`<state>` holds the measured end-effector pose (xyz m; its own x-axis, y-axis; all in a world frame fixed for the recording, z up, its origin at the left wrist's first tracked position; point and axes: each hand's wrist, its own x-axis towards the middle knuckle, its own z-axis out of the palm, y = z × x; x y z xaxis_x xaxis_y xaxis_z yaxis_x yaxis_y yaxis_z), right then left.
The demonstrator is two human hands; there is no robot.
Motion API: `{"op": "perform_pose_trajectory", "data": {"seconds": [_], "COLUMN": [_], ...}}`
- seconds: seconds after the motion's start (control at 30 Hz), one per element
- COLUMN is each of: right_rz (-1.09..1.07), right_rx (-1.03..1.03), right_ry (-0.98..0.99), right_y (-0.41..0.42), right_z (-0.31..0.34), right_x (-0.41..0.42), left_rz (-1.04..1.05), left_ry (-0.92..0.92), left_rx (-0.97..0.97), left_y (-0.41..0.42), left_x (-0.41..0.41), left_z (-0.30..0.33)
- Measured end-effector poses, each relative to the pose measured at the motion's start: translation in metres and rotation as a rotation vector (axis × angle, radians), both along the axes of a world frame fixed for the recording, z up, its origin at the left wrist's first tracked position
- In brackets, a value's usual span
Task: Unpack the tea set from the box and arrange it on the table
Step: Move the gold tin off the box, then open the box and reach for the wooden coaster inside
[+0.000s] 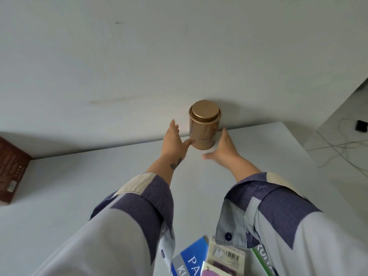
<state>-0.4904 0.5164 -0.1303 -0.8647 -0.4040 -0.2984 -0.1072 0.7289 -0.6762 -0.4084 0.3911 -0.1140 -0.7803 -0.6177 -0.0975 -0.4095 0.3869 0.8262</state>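
Note:
A gold-coloured tea tin (204, 128) with a round lid stands upright on the white table (99, 186), close to the far edge by the wall. My left hand (175, 141) is just left of the tin with fingers straight, its thumb touching the tin's base. On the other side, my right hand (223, 149) lies flat with fingers extended beside the tin's lower right, thumb spread on the table. Neither hand grips the tin. A brown box (12, 170) sits at the table's left edge, partly out of frame.
The table's right edge (310, 156) drops to a tiled floor where cables (338, 148) and a small black object (361, 126) lie. A white wall rises right behind the table. Tags and a badge hang from my shirt at the bottom.

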Motion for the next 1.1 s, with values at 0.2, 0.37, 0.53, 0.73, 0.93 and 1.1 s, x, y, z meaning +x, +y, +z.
{"op": "perform_pose_trajectory", "data": {"seconds": [0.2, 0.37, 0.53, 0.73, 0.93, 1.1], "right_rz": [0.154, 0.309, 0.410, 0.455, 0.532, 0.546], "right_rx": [0.171, 0.129, 0.091, 0.060, 0.052, 0.025], "right_ry": [-0.011, 0.110, 0.219, 0.208, 0.210, 0.202], "right_y": [-0.008, -0.051, -0.100, -0.157, -0.217, -0.267], "right_z": [0.042, 0.088, 0.120, 0.122, 0.115, 0.106], "right_x": [0.064, 0.143, 0.240, 0.353, 0.419, 0.433], "left_rz": [-0.005, -0.032, 0.036, 0.171, 0.325, 0.410], "left_ry": [-0.076, -0.160, -0.197, -0.221, -0.201, -0.207], "left_rx": [-0.162, -0.371, -0.483, -0.471, -0.405, -0.364], "left_y": [-0.022, -0.063, -0.118, -0.179, -0.227, -0.265], "left_x": [0.071, 0.164, 0.287, 0.426, 0.504, 0.531], "left_z": [0.043, 0.079, 0.107, 0.110, 0.106, 0.094]}}
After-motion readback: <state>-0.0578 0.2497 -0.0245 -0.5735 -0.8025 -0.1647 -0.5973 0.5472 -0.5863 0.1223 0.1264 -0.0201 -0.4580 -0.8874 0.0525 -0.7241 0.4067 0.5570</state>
